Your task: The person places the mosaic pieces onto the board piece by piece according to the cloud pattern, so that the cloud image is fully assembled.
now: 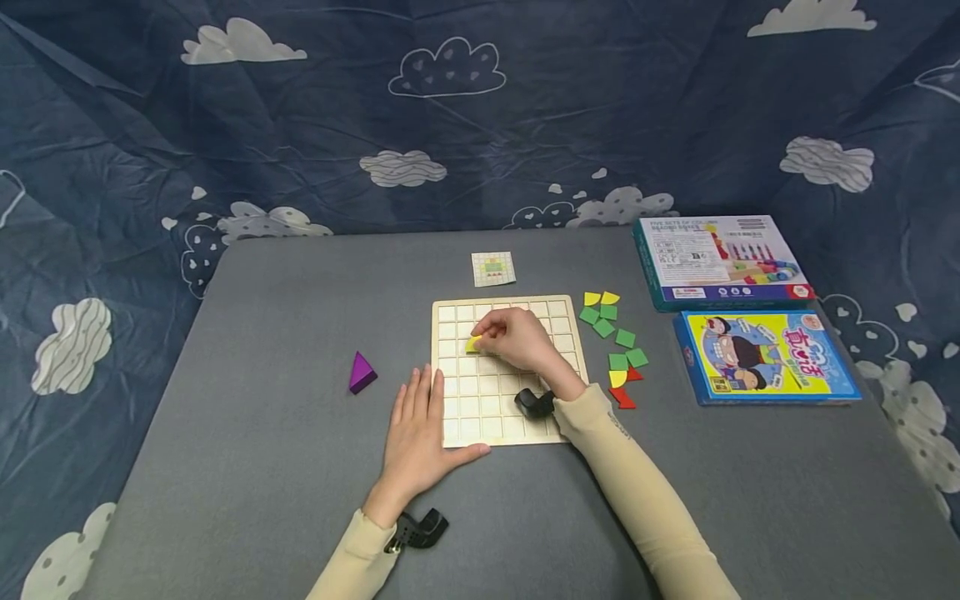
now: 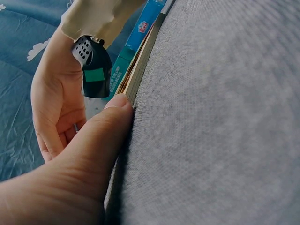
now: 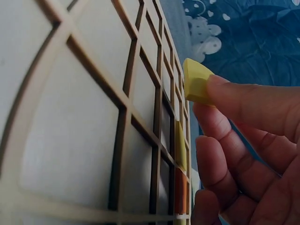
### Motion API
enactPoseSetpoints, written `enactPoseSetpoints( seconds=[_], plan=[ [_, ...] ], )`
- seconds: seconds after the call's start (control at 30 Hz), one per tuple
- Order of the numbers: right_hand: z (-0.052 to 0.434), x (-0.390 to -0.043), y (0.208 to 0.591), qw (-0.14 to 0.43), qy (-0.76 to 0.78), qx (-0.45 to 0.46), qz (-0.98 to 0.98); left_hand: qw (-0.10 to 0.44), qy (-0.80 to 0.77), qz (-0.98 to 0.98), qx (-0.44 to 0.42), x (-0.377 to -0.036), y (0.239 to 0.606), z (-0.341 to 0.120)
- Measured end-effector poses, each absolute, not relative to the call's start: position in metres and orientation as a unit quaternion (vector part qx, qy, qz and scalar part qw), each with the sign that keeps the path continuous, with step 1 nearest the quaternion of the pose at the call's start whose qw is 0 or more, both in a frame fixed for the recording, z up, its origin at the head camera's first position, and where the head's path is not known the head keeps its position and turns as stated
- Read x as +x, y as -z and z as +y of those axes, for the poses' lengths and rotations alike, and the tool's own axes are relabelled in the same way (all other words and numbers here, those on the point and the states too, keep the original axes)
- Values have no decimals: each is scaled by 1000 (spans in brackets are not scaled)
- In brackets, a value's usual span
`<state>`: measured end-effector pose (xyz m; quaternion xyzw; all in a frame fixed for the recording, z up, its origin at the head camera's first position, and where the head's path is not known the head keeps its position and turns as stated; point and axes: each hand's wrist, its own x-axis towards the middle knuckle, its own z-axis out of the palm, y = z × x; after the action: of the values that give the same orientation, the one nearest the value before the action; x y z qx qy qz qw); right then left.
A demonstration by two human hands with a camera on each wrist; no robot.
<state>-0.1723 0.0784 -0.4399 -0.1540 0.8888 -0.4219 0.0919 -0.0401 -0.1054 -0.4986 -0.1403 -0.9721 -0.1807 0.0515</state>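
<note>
Right hand (image 1: 521,340) pinching a yellow piece (image 3: 196,82) at the fingertips, poised just above a cell in the upper left part of the wooden grid board (image 1: 570,350), seemingly to line it up with a square. Left hand (image 1: 417,433) flat, fingers straight, pressed on the board's near left edge, probably to steady it. Beyond the right hand, loose green, yellow and red pieces (image 1: 615,346); cell beneath the pinched piece hidden by fingers, card (image 1: 493,268) pattern too small to read.
</note>
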Motion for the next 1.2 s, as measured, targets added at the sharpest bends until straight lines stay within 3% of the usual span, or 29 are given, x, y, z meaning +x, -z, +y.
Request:
enactPoseSetpoints(
  seconds=[0.6, 1.0, 1.2],
  plan=[
    [68, -174, 447, 101, 385, -165, 902, 18, 180, -975, -131, -40, 495, -105],
    [64, -175, 444, 93, 352, -173, 915, 53, 184, -971, -143, -40, 496, -106],
    [63, -174, 444, 98, 335, -166, 922, 44, 180, -973, -140, -40, 498, -106]
  ],
)
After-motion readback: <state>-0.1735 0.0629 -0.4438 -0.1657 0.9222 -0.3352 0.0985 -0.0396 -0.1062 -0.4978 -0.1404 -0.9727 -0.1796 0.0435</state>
